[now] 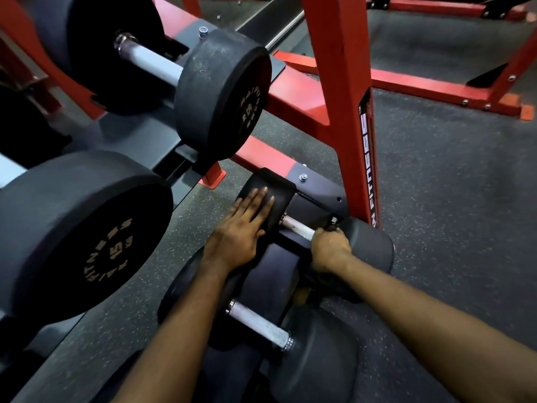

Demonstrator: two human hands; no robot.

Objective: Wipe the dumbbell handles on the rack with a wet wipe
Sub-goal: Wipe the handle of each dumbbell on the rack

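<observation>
Nearest, the left forearm [180, 330] and right forearm [421, 301] reach in from the bottom edge toward the lowest shelf [315, 203] of the red rack [345, 112]. Left hand [241, 231] lies flat, fingers straight and together, pressing on the left head [271, 196] of the far dumbbell [374, 248]. Right hand [329, 250] is curled round its handle [297, 228] at the right end, against the right head [369, 237]; what else the fist encloses cannot be told. Bare metal shows between the hands. A nearer dumbbell [258, 324] rests just beside, on the same shelf, under the wrists. Speckled floor [450, 199] lies open right of the upright. Up left, a dumbbell marked 15 [87, 234] and a dumbbell marked 20 [223, 94] sit on higher tiers.
</observation>
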